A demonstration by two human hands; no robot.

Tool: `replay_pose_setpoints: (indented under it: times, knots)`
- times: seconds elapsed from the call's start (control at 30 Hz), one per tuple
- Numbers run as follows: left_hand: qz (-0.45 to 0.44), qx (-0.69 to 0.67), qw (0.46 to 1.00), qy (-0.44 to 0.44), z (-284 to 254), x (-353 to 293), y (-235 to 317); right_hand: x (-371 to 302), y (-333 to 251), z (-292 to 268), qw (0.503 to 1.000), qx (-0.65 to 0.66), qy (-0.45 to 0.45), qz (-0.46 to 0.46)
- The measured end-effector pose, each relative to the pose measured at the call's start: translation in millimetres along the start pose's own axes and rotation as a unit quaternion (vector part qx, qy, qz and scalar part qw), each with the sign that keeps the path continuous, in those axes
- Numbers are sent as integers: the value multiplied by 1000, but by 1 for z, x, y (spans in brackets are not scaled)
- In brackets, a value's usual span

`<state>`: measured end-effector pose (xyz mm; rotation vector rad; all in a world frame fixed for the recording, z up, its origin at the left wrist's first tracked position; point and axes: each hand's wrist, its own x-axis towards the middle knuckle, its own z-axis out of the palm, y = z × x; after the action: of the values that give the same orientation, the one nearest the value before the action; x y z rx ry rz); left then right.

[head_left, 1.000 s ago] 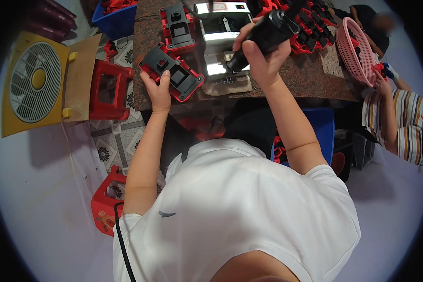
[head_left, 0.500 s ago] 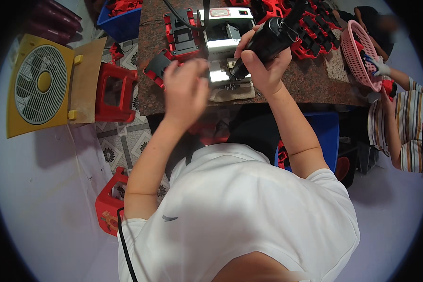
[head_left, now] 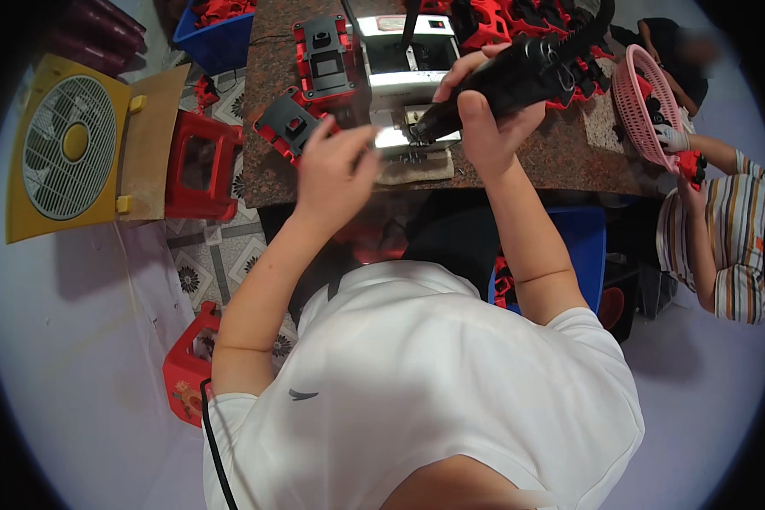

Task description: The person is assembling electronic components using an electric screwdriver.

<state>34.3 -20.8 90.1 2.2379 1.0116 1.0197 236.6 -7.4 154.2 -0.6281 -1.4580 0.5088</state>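
Note:
My right hand (head_left: 500, 127) is wrapped round a thick black electric screwdriver (head_left: 510, 81). The tool slants down to the left, its tip at the front of a white screw-feeder-like machine (head_left: 408, 78). Whether the tip touches a screw is too small to tell. Slightly blurred, my left hand (head_left: 338, 174) hovers left of that tip with its fingers apart and nothing visible in them. Just beyond its fingers, a black-and-red plastic part (head_left: 289, 123) lies tilted on the speckled stone table (head_left: 272, 183). A second such part (head_left: 327, 59) lies behind it, beside the machine.
More red and black parts (head_left: 561, 21) are heaped at the back right. A co-worker in a striped shirt (head_left: 718, 242) reaches into a pink basket (head_left: 633, 106). Blue bins (head_left: 217, 38) hold red parts. At left are a yellow fan (head_left: 64, 144) and red stools (head_left: 200, 161).
The screwdriver's rear has swung lower and to the right, while its tip stays at the machine's front. My left hand has shifted slightly. The co-worker's hand has moved lower at the basket.

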Motion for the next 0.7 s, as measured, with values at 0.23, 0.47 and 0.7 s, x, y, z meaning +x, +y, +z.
replay_pose_setpoints:
  times: [0.23, 0.47, 0.7]
  knots:
    - [-269, -222, 880, 323, -25, -35, -89, -5, 2, 4, 997, 69, 10, -31]
    - [-233, -387, 861, 231, -1, -29, -94, 24, -8, 25, 988, 33, 13, 148]
    - [-226, -419, 853, 216, 4, -31, -98, 1, -30, 80, 976, 218, 8, 23]
